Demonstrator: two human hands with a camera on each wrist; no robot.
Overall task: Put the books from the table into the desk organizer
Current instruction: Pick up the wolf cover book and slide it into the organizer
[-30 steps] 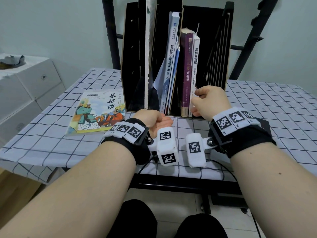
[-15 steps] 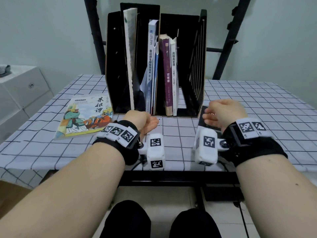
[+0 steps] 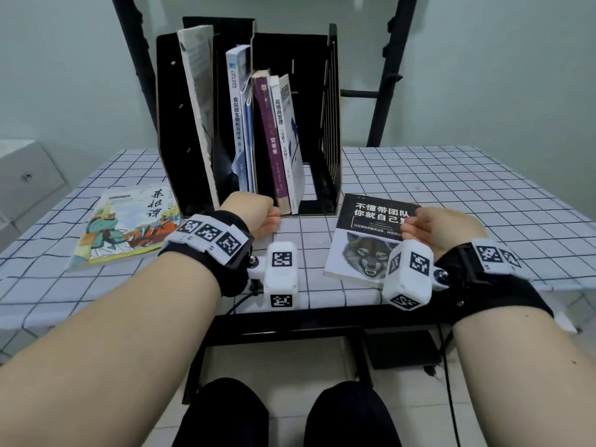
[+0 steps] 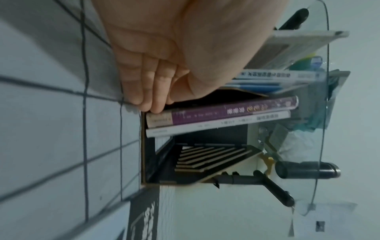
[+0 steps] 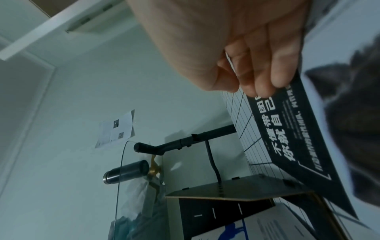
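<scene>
While left fingers (image 4: 152, 91) curl empty, right fingers (image 5: 259, 68) pinch the glossy wolf-cover book (image 3: 371, 240).

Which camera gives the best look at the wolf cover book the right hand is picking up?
The head view: the wolf book shows almost whole, its title and the wolf's face readable, the right hand gripping its far right edge. The right wrist view shows only the dark title part, close and skewed, under the fingers. The left wrist view misses it.

Organizer (image 3: 332, 124) right slot: open gap between leaning books (image 3: 288, 140) and slatted wall. Left hand (image 3: 254, 212) sits at tabletop (image 3: 451, 188) front of middle slot.
</scene>
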